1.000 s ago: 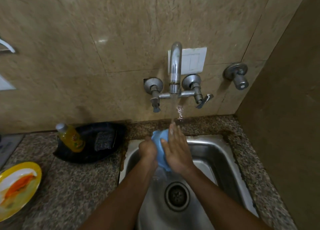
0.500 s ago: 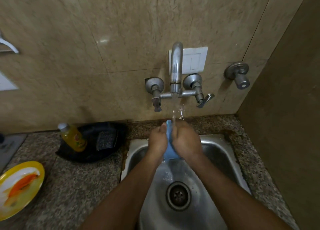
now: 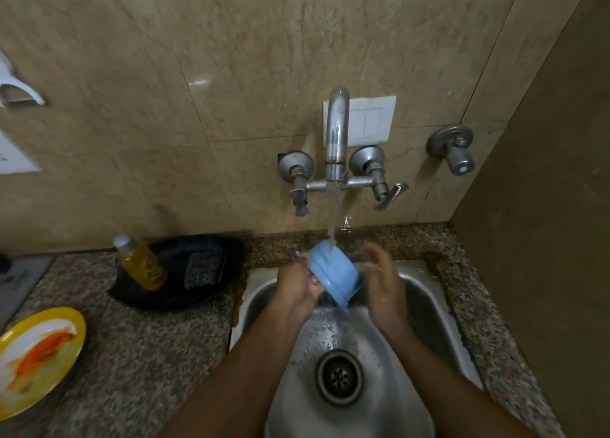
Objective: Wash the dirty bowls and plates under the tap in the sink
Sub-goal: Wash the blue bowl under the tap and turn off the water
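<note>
A light blue bowl [image 3: 333,274] is tilted on its side over the steel sink [image 3: 429,309], its outside facing me, right under the running tap [image 3: 336,134]. Water falls onto its upper edge and runs off below. My left hand [image 3: 297,285] grips the bowl's left rim. My right hand [image 3: 383,285] is blurred at the bowl's right side, fingers spread against it; its hold is unclear. A dirty yellow plate [image 3: 36,355] with orange smears lies on the counter at far left.
A black tray [image 3: 175,292] behind the counter holds a yellow soap bottle [image 3: 142,262] and a dark scrub pad [image 3: 203,267]. The drain [image 3: 338,376] sits mid-sink. A brown side wall closes the right. Another valve [image 3: 454,150] sticks out of the tiled wall.
The bowl has turned from edge-on between my palms to its side, outside facing me. My hands have spread apart, the right one moving right.
</note>
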Demonstrator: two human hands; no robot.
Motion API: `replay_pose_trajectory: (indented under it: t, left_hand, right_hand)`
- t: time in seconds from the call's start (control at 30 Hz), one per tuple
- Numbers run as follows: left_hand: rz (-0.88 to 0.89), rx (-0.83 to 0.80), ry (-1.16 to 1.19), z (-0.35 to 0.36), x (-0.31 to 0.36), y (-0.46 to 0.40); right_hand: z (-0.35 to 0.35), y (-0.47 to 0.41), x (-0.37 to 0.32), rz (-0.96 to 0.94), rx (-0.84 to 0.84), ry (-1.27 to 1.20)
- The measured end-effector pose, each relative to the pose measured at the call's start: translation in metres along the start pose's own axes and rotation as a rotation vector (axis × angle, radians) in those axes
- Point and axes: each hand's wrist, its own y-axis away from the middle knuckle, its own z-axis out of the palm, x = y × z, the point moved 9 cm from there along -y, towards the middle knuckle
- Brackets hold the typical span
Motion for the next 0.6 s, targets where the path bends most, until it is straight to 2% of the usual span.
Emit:
replay_pose_trajectory:
  t: [0.03, 0.07, 0.1, 0.17, 0.23, 0.37, 0.47, 0.6]
  left_hand:
    - [-0.005, -0.012, 0.020, 0.001, -0.003, 0.001]
    - [-0.012, -0.033, 0.039, 0.004, -0.006, 0.002]
    - [-0.014, -0.046, 0.055, 0.006, -0.007, 0.003]
    - [-0.034, -0.063, 0.094, 0.008, -0.010, 0.006]
    - [-0.046, -0.076, 0.141, 0.008, -0.012, 0.008]
    - [-0.055, -0.027, 0.352, -0.003, -0.003, 0.002]
    - [-0.062, 0.030, 0.441, -0.015, 0.001, -0.004]
    - [-0.041, 0.010, 0.480, -0.014, 0.004, -0.003]
  right_hand:
    - [-0.009, -0.001, 0.024, 0.270, 0.127, -0.183]
    - [-0.004, 0.003, 0.042, 0.512, 0.138, -0.336]
    - [0.007, 0.011, 0.052, 0.687, 0.088, -0.460]
    - [0.023, 0.031, 0.054, 0.889, -0.045, -0.585]
    - [0.032, 0.040, 0.053, 0.954, -0.110, -0.654]
    - [0.041, 0.035, 0.055, 0.987, -0.058, -0.813]
    - [0.051, 0.033, 0.044, 0.979, -0.053, -0.972]
    - [0.061, 0.019, 0.013, 0.893, -0.035, -1.243]
